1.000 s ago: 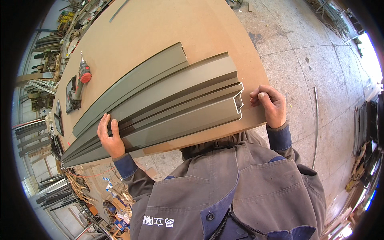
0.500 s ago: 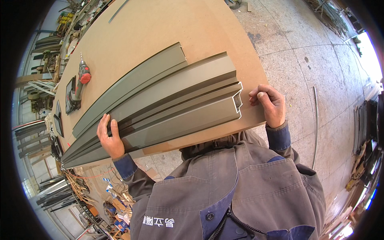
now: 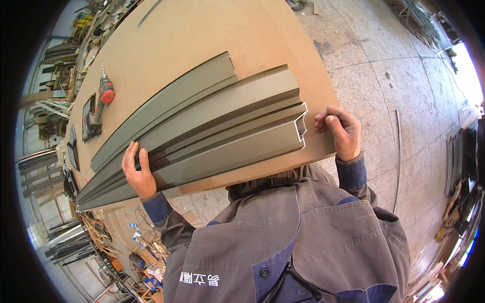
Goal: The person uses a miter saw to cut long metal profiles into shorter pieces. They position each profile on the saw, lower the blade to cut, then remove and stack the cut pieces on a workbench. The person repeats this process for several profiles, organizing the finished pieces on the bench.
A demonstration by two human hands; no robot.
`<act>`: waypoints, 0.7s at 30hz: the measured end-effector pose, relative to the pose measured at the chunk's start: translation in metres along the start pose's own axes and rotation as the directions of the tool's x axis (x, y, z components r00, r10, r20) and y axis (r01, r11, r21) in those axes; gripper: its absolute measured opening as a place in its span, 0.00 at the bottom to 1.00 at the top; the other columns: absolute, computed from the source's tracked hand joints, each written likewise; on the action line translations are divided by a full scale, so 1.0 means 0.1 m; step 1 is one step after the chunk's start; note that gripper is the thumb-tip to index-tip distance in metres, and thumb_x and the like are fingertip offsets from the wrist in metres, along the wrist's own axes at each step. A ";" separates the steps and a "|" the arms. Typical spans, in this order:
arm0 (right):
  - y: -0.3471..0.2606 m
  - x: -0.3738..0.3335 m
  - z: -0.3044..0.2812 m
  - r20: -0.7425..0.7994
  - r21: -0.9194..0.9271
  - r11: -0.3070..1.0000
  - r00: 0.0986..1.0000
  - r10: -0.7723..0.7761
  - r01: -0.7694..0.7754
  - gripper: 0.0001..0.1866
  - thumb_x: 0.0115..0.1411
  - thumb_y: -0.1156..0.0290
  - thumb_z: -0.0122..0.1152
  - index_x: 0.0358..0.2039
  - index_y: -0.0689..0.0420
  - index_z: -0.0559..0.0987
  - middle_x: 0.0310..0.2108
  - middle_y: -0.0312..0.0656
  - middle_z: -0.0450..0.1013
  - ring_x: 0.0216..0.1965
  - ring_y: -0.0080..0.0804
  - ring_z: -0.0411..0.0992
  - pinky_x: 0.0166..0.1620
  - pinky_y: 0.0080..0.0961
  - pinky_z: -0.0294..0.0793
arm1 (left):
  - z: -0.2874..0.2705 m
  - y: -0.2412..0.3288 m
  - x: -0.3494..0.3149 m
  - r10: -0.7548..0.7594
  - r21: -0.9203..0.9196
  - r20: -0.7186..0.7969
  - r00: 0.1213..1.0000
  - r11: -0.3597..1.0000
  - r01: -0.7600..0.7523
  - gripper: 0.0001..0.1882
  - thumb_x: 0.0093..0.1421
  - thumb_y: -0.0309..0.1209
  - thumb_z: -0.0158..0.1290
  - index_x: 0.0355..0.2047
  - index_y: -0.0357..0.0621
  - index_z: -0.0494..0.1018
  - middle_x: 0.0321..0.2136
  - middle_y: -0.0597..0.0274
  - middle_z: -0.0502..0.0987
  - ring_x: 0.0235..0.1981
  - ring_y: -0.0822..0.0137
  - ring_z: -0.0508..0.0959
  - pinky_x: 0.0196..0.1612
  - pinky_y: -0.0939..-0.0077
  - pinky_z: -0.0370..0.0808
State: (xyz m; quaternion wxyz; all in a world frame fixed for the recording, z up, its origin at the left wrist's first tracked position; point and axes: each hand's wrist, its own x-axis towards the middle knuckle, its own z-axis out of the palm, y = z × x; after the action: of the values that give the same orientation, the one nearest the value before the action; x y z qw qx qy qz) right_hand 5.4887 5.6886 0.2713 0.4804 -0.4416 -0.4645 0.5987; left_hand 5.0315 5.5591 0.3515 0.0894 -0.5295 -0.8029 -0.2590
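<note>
Long grey-brown metal profiles lie side by side along the near part of the board-topped table (image 3: 202,30). My left hand (image 3: 139,171) rests on the near profile (image 3: 237,146), fingers stretched out and thumb apart. This profile has a bright, stepped cut end on the right. My right hand (image 3: 343,132) hovers just beyond that end, apart from it, with curled fingers and the thumb against them; I cannot make out whether something small is in the pinch. Behind lie a wide profile (image 3: 252,91) and a shorter, flatter profile (image 3: 192,83).
A cordless drill (image 3: 105,96) with a red collar stands on the table's left side, by a dark flat case (image 3: 89,118). A thin strip (image 3: 147,14) lies at the far edge. On the concrete floor to the right is a long thin rod (image 3: 397,161). Scraps (image 3: 146,252) clutter the lower left.
</note>
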 end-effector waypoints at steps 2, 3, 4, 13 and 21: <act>0.01 0.00 -0.01 0.000 0.009 1.000 1.000 -0.003 0.003 0.10 0.64 0.78 0.49 0.42 0.69 0.76 0.35 0.46 0.77 0.32 0.28 0.75 0.38 0.25 0.78 | 0.00 0.00 0.00 0.002 -0.002 -0.005 1.000 1.000 -0.002 0.18 0.65 0.38 0.54 0.49 0.40 0.76 0.53 0.56 0.76 0.57 0.58 0.70 0.61 0.64 0.64; 0.02 0.00 -0.01 -0.001 0.012 1.000 1.000 -0.005 0.005 0.10 0.64 0.78 0.49 0.42 0.69 0.76 0.35 0.46 0.77 0.32 0.28 0.75 0.38 0.25 0.78 | 0.00 -0.01 0.00 0.004 -0.004 -0.007 1.000 1.000 -0.004 0.18 0.65 0.38 0.54 0.49 0.40 0.76 0.53 0.56 0.76 0.57 0.58 0.70 0.61 0.64 0.64; 0.01 0.00 0.00 -0.002 0.012 1.000 1.000 -0.003 0.003 0.10 0.64 0.78 0.49 0.42 0.69 0.76 0.35 0.46 0.77 0.32 0.28 0.75 0.38 0.25 0.78 | 0.00 -0.01 0.00 0.003 -0.003 -0.008 1.000 1.000 -0.003 0.18 0.65 0.38 0.54 0.49 0.40 0.76 0.53 0.56 0.76 0.57 0.58 0.70 0.61 0.64 0.64; -0.03 0.00 0.02 -0.007 0.006 1.000 1.000 0.011 -0.011 0.10 0.64 0.79 0.49 0.42 0.69 0.76 0.34 0.45 0.77 0.33 0.28 0.75 0.38 0.24 0.78 | 0.01 -0.01 0.00 -0.002 -0.008 -0.010 1.000 1.000 0.002 0.17 0.64 0.37 0.55 0.49 0.40 0.76 0.53 0.56 0.76 0.57 0.58 0.70 0.61 0.64 0.64; -0.02 0.00 0.00 0.005 -0.017 1.000 1.000 0.013 -0.013 0.10 0.64 0.79 0.49 0.42 0.68 0.76 0.35 0.45 0.77 0.33 0.28 0.75 0.38 0.25 0.78 | 0.01 0.01 0.00 0.007 -0.006 -0.013 1.000 1.000 -0.007 0.17 0.64 0.37 0.54 0.48 0.40 0.77 0.52 0.56 0.76 0.56 0.58 0.70 0.61 0.64 0.64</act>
State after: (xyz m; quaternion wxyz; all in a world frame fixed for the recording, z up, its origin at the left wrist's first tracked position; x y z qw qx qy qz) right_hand 5.4886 5.6887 0.2733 0.4715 -0.4469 -0.4681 0.5990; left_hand 5.0321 5.5594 0.3512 0.0937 -0.5308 -0.7998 -0.2642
